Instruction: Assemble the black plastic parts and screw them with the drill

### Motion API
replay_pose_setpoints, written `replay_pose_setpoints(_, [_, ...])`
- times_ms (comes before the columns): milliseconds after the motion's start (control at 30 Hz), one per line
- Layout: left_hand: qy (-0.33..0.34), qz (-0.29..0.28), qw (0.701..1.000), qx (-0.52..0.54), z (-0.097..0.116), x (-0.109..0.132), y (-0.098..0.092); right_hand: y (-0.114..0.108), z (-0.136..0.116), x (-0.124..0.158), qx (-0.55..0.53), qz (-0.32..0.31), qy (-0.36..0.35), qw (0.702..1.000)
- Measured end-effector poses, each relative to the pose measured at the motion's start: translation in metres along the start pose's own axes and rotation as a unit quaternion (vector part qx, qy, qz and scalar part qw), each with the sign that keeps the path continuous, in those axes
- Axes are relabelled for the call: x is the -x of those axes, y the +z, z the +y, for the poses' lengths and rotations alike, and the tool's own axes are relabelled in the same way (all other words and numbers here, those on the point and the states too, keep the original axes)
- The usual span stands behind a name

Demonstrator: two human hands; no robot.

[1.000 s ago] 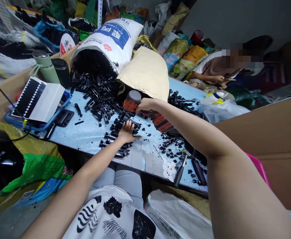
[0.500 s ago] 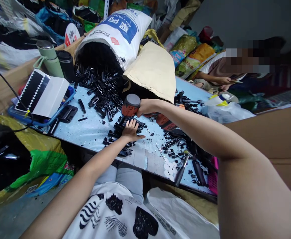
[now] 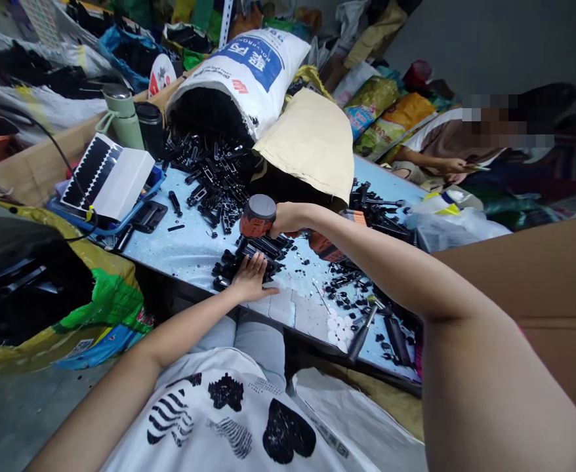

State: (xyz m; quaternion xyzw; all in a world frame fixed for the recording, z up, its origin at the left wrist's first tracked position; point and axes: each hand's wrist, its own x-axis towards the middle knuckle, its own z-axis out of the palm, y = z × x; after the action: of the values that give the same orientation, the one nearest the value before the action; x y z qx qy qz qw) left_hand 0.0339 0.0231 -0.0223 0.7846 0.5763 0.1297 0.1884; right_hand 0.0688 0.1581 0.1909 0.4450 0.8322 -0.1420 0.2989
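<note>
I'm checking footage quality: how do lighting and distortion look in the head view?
Head view: the table is brighter than the wall at upper right; same head view: the right arm looms large, seemingly from a wide lens; head view again: black parts by the left hand blend together.

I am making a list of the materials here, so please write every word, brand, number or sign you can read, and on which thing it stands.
"POLYPROP", the rest not legible: blue panel of the white sack.
"聚丙", apparently: large characters on this panel.
Too small or blurred: the small print by this sack's red logo; markings on the power tool; print on the white floor sack.
</note>
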Motion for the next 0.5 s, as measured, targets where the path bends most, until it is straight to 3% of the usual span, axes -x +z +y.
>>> replay_pose_setpoints(167, [0.018, 0.033, 0.999, -0.012, -0.003, -0.003, -0.002, 0.006, -0.012, 0.017, 0.053, 0.030, -0.001, 0.998])
replay_pose_setpoints(267, [0.027, 0.059, 0.998, -0.024, -0.004, -0.003, -0.002, 0.012, -0.019, 0.027, 0.064, 0.026, -0.036, 0.997])
replay_pose_setpoints(500, [0.022, 0.062, 0.997, -0.027, -0.004, 0.000, 0.000, 0.024, -0.044, 0.022, 0.109, 0.001, -0.084, 0.990])
